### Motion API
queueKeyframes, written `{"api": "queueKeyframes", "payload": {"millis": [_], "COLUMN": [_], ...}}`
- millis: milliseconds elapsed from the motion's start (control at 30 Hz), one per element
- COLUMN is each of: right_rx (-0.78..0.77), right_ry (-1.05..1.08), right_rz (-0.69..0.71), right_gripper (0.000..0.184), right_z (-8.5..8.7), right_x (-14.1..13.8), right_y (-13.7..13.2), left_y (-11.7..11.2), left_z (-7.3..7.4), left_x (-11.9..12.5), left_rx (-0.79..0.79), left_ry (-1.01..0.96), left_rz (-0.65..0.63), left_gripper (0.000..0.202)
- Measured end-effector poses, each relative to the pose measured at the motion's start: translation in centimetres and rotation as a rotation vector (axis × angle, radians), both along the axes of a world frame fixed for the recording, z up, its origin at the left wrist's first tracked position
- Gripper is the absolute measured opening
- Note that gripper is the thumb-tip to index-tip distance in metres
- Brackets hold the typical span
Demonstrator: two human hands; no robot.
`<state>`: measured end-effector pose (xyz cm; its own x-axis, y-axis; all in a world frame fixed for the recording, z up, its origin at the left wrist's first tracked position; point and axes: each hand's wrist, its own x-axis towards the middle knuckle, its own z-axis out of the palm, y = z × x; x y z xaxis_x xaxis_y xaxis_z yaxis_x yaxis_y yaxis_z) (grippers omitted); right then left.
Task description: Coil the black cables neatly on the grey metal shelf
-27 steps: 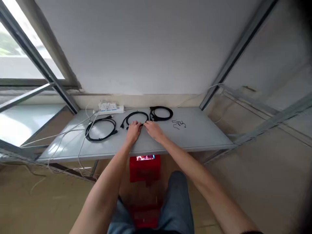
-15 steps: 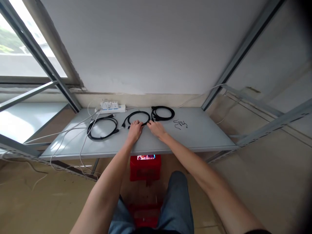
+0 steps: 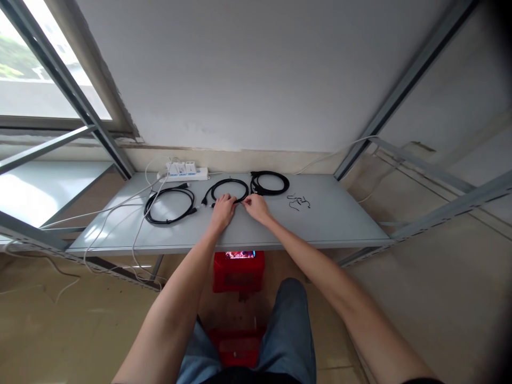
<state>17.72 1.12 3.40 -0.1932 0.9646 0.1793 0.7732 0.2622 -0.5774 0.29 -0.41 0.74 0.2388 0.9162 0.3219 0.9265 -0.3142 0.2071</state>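
Three coiled black cables lie in a row on a grey table (image 3: 320,224). My left hand (image 3: 222,209) and my right hand (image 3: 256,207) both rest on the near edge of the middle coil (image 3: 229,184), fingers pinched on the cable where its loops meet. The left coil (image 3: 169,205) lies beyond my left hand, and the right coil (image 3: 270,182) sits just behind my right hand. Several small black twist ties (image 3: 298,202) lie to the right of my right hand.
A white power strip (image 3: 183,172) with plugged chargers sits at the table's back left, and white cords trail from it over the left edge. A red stool (image 3: 238,271) stands under the table. Slanted metal frame bars flank both sides.
Both hands have stayed on the middle coil, closing a little nearer each other as the fingers pinch the cable. The view has shifted slightly.
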Motion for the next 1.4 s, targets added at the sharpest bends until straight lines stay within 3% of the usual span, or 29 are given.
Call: {"api": "queueKeyframes", "payload": {"millis": [200,400,533,733,833,967,1033,1200,1400], "right_rx": [-0.503,-0.771,-0.817,-0.656,-0.378,0.082,0.194,0.244,0.277], "right_ry": [0.541,0.613,0.646,0.606,0.487,0.201,0.034,-0.309,-0.473], "right_rz": [-0.177,-0.183,-0.116,0.029,0.066,0.06,0.086,0.089,0.024], "right_gripper": [0.015,0.01,0.015,0.016,0.015,0.029,0.03,0.034,0.038], "right_z": [0.7,2.2,2.3,0.2,-1.3,-2.1,-2.1,-2.0,-2.3], "right_x": [-1.5,-0.9,-0.1,0.3,0.2,-0.2,-0.4,-1.0,-1.3], "right_y": [0.4,1.6,1.7,0.3,-0.4,-1.6,-2.2,-3.2,-2.9], "left_y": [0.1,0.3,0.3,0.1,0.0,0.0,0.0,0.0,0.0], "left_z": [-0.1,-0.2,-0.2,0.0,0.1,0.1,0.0,-0.3,-0.3], "left_x": [-0.1,-0.2,-0.2,-0.1,-0.1,-0.1,-0.2,-0.2,-0.1], "left_rx": [-0.009,-0.007,-0.012,-0.02,-0.017,-0.02,-0.017,-0.005,0.008], "left_ry": [-0.004,-0.047,-0.048,-0.028,-0.024,-0.019,-0.022,-0.045,-0.032], "left_rz": [-0.001,-0.009,-0.01,-0.013,-0.012,-0.017,-0.017,-0.011,-0.008], "left_gripper": [0.028,0.029,0.029,0.029,0.031,0.031,0.031,0.029,0.029]}}
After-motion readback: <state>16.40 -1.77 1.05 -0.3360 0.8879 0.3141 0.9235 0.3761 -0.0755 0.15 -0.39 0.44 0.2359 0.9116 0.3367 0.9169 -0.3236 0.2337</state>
